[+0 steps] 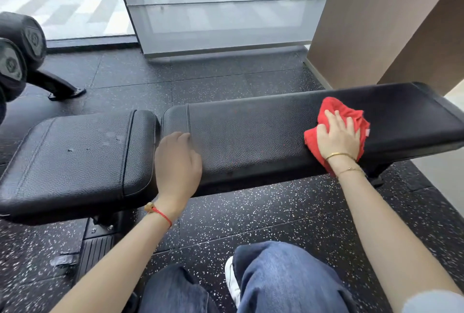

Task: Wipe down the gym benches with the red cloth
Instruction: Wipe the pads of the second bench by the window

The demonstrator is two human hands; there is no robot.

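Observation:
A black padded gym bench runs across the view, with a long back pad [263, 126] on the right and a shorter seat pad [75, 157] on the left. My right hand [337, 137] lies flat, fingers spread, pressing the crumpled red cloth [336, 109] onto the right part of the long pad. My left hand [177, 162] rests with loosely curled fingers on the left end of the long pad, near the gap between the two pads, holding nothing.
Black dumbbell heads [22, 39] on a rack stand at the far left, with the rack's foot [66, 93] on the speckled rubber floor. A glass panel [221, 11] and a brown wall [391, 24] rise behind the bench. My knees in jeans are below.

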